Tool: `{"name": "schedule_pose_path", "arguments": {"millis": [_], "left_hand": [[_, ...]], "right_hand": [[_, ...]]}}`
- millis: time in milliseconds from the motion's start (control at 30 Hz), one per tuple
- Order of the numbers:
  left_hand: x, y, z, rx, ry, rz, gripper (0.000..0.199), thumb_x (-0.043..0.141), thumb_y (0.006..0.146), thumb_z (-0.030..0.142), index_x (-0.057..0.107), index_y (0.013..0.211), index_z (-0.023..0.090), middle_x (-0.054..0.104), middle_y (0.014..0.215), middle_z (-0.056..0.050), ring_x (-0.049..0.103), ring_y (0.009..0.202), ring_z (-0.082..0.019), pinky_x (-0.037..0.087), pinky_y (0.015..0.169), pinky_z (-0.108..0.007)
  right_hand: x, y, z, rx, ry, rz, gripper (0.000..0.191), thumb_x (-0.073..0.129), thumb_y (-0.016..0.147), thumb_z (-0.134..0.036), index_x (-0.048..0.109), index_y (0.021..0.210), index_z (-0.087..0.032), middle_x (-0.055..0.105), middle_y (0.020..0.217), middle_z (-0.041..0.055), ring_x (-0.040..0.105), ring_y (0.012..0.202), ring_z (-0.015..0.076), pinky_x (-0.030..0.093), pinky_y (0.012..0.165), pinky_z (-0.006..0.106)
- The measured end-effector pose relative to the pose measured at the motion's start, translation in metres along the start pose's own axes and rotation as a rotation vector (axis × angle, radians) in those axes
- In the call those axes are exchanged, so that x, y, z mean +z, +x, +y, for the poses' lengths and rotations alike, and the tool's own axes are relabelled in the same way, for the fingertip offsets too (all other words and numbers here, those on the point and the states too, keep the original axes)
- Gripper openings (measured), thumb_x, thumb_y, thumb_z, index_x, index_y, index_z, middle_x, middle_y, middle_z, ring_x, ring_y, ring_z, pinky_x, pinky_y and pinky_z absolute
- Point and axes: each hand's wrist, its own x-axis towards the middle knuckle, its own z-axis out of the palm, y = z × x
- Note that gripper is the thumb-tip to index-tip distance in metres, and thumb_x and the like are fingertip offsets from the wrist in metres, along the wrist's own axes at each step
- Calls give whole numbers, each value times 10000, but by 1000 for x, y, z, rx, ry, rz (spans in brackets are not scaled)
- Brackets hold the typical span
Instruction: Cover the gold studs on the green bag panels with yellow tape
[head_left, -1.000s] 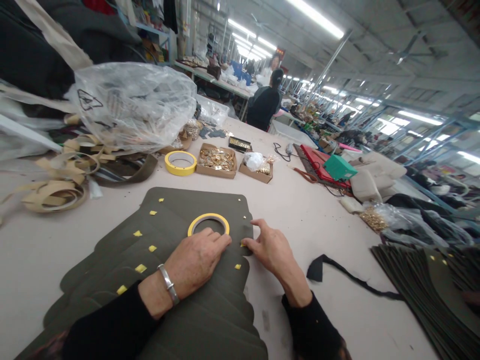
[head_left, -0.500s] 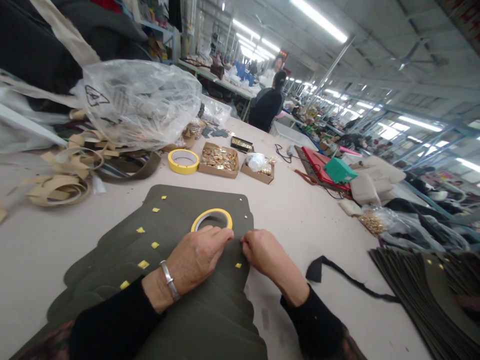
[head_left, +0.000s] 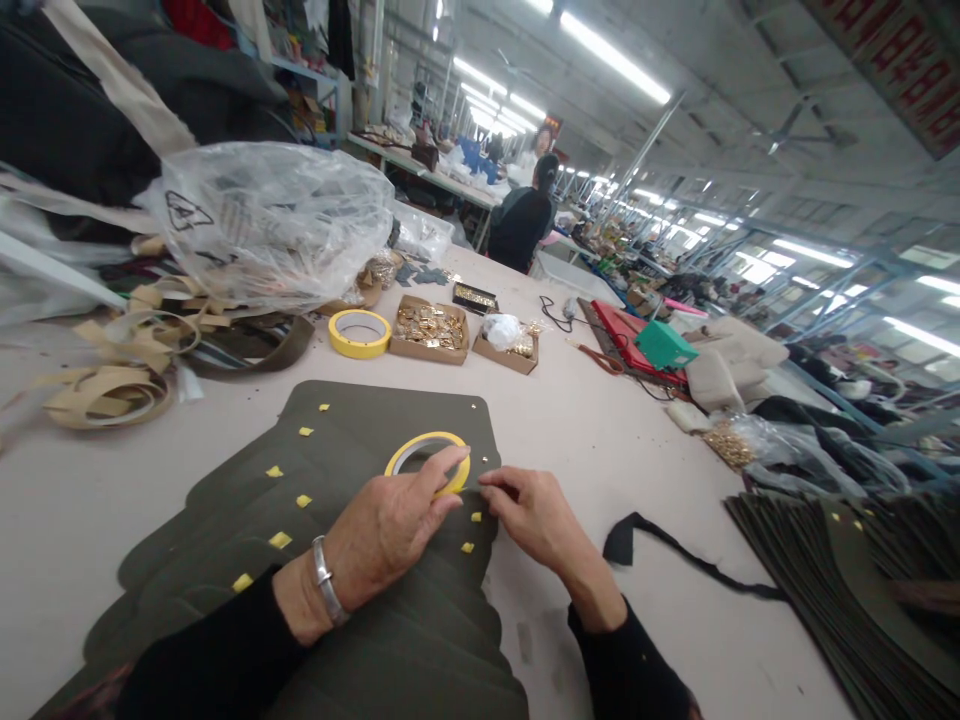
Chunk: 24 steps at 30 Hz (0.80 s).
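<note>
you're gripping the tape (head_left: 429, 437) w/ your l hand (head_left: 390, 530), the nearer one; it's lying just left of your r hand (head_left: 536, 512), which is pinching, prob. its end.

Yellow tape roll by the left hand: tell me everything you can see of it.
The tape roll is a narrow yellow ring around a pale grey core. It sits over the dark olive sheets, tilt unclear. The left hand covers its near side, hiding that part of the rim. A thin yellow strip seems to run from its right side to the pinched fingers of the right hand.
</note>
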Motion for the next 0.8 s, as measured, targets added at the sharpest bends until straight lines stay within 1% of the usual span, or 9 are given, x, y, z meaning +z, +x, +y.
{"name": "schedule_pose_path", "arguments": {"millis": [67,100,167,267,433,533,667,733,800], "left_hand": [[1,0,1,10,12,-16,408,401,975,272,320,1367,190,730,900,-18,710,764,-175,543,658,-254],[2,-1,1,19,14,-16,410,396,977,269,310,1370,191,731,925,-23,712,779,-177,544,665,-256],[3,-1,2,34,15,-16,416,391,981,268,294,1378,193,733,965,-29,713,806,-178,545,676,-256],[4,-2,2,41,38,-31,421,385,986,282,283,1386,197,730,996,-39,713,803,-180,547,665,-259],[5,-3,2,40,52,-30,374,351,996,303,315,1355,203,714,1037,-59,707,804,-186,547,654,-271],[3,-2,5,43,27,-36,340,356,989,261,343,1322,198,699,1063,-64,694,829,-179,535,691,-272],[0,-1,8,50,74,-56,194,349,983,218,480,1125,199,686,875,-24,657,721,-175,494,639,-286],[-1,1,7,41,103,-58,181,345,986,218,523,1013,200,658,791,-14,639,696,-171,472,618,-279],[-2,3,7,35,117,-58,198,350,982,204,547,959,198,644,786,-19,630,716,-167,465,633,-273]], "right_hand": [[0,-6,-5,-153,74,161,219,542,829,-137,698,977,-181,719,881,43,632,720,145,501,674,247],[0,-8,-8,-242,88,193,221,547,833,-132,679,1004,-183,710,919,54,633,754,150,510,698,255],[2,-9,-13,-394,62,201,212,548,846,-117,654,1016,-187,690,942,64,630,813,159,516,735,267],[7,-7,-15,-504,-22,214,175,526,877,-102,643,971,-191,677,921,68,631,860,167,512,772,277],[12,-3,-10,-546,-96,206,157,509,872,-87,625,916,-184,667,839,55,626,775,155,501,715,258],[16,-3,-11,-540,-141,246,162,490,849,-72,606,851,-186,645,749,36,589,674,148,477,645,252],[21,-4,-13,-506,-208,331,184,457,846,-68,589,787,-181,605,675,32,565,623,156,457,603,263],[23,-5,-13,-486,-234,357,184,456,844,-71,592,783,-179,598,667,35,567,622,161,455,600,268],[24,-6,-14,-467,-244,370,182,461,838,-75,601,791,-182,600,667,33,568,621,158,456,598,265]]}}
